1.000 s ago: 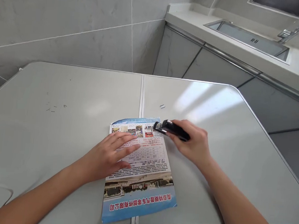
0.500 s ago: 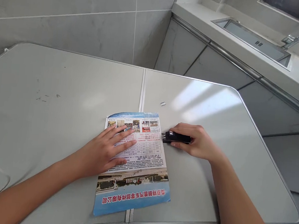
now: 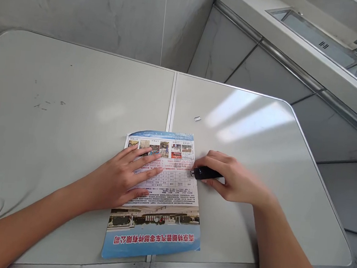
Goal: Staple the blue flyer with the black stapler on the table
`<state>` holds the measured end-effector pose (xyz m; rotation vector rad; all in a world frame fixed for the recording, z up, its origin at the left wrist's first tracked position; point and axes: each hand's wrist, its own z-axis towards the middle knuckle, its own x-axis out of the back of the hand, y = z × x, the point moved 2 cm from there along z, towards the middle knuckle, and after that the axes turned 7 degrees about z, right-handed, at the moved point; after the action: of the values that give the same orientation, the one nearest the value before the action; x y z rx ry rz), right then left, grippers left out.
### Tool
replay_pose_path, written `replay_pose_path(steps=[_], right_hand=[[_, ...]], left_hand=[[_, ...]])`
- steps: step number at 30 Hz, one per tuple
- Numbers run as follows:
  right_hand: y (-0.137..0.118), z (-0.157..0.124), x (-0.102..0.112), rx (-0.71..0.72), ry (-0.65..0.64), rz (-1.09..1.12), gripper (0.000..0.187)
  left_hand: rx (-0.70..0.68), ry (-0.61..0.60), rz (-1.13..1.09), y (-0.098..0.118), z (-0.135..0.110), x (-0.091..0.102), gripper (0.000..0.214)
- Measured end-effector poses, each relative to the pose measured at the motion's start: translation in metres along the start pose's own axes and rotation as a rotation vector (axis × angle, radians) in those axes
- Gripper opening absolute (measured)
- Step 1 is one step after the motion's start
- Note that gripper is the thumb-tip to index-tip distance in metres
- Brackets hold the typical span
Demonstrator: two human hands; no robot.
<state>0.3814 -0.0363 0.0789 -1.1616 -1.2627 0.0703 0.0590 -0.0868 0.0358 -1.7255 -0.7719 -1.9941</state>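
Observation:
A printed leaflet (image 3: pixel 161 191) with photos, a small table of text and large red characters lies upside down to me on the folding table. My left hand (image 3: pixel 131 175) rests on its left half, fingers spread flat. In my right hand (image 3: pixel 225 171) is a black stapler (image 3: pixel 208 173), with fingers wrapped around it. Its front end sits at the leaflet's right edge, over the paper. Rows of staples (image 3: pixel 183 137) show along the leaflet's top right corner. The stapler's rear is hidden in my palm.
A small silvery piece (image 3: pixel 197 119), perhaps a strip of staples, lies beyond the leaflet on the folding table (image 3: pixel 117 82). Dark marks are on the tabletop at left. Behind stand a tiled wall (image 3: pixel 82 21) and a counter with a sink (image 3: pixel 317 42).
The stapler has moved slightly down along the leaflet's right edge and now reaches over the paper. My left hand stays flat on the leaflet. The head view has shifted a little.

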Motion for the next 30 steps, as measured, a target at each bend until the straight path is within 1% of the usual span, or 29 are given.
replay_pose_path(steps=[3, 5, 8, 11, 12, 15, 19, 22, 26, 30], right_hand=[[-0.008, 0.003, -0.006, -0.046, 0.020, -0.036, 0.034], [-0.011, 0.006, -0.011, -0.069, 0.050, -0.064, 0.028], [-0.013, 0.010, -0.020, -0.069, 0.075, -0.103, 0.020], [-0.012, 0.012, -0.021, -0.102, 0.164, -0.151, 0.011], [-0.012, 0.012, -0.021, -0.107, 0.178, -0.164, 0.011], [-0.014, 0.012, -0.019, -0.098, 0.138, -0.177, 0.015], [-0.016, 0.011, -0.015, -0.096, 0.092, -0.201, 0.009], [-0.017, 0.011, -0.015, -0.088, 0.056, -0.218, 0.008], [-0.018, 0.012, -0.016, -0.109, 0.044, -0.287, 0.008], [-0.018, 0.012, -0.015, -0.124, 0.038, -0.294, 0.006]], left_hand=[[-0.005, 0.004, 0.000, 0.001, 0.000, 0.001, 0.056], [-0.005, 0.008, 0.000, 0.002, 0.001, 0.001, 0.056], [-0.002, 0.017, -0.009, 0.003, 0.003, 0.002, 0.056], [-0.003, 0.020, -0.022, 0.003, 0.004, 0.004, 0.056], [-0.005, 0.019, -0.027, 0.003, 0.004, 0.005, 0.057], [-0.002, 0.022, -0.043, 0.003, 0.005, 0.006, 0.058], [0.007, 0.014, -0.044, 0.004, 0.005, 0.005, 0.057], [0.018, 0.023, -0.055, 0.005, 0.006, 0.004, 0.056], [0.018, 0.033, -0.071, 0.007, 0.007, 0.003, 0.056], [0.027, 0.033, -0.088, 0.007, 0.008, 0.004, 0.055]])
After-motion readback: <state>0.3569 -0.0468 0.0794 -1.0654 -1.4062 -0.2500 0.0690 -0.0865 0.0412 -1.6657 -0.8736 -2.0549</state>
